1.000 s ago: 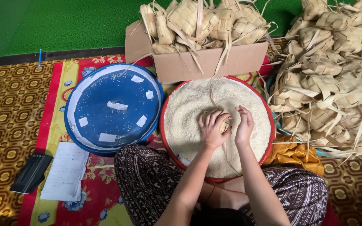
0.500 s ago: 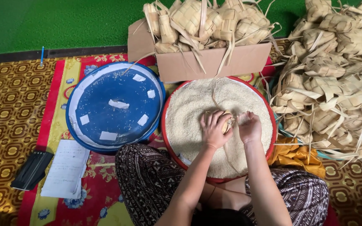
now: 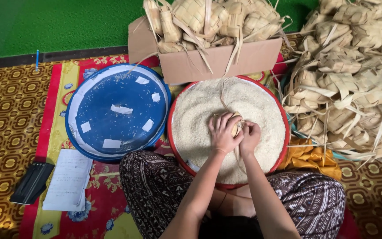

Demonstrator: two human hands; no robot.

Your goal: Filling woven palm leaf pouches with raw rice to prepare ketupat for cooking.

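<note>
1. A seated person, seen from above, works over a red-rimmed round basin [image 3: 176, 146] full of white rice [image 3: 200, 119].
2. The left hand [image 3: 223, 133] is curled closed around a small woven palm-leaf pouch [image 3: 235, 125], which sits just above the rice near the basin's middle.
3. The right hand [image 3: 249, 138] is pressed against the pouch from the other side, fingers bunched together and touching the left hand.
4. Left of the basin, touching it, lies a blue round lid [image 3: 118, 113] patched with white tape pieces.
5. A cardboard box [image 3: 222, 62] beyond the basin holds many woven pouches.
6. A large heap of woven pouches [image 3: 350, 84] lies to the right.
7. Yellow cloth [image 3: 310, 157] sits between basin and heap.
8. At lower left, a sheet of paper [image 3: 67, 179] and a black object [image 3: 32, 182] rest on a patterned mat [image 3: 5, 115].
</note>
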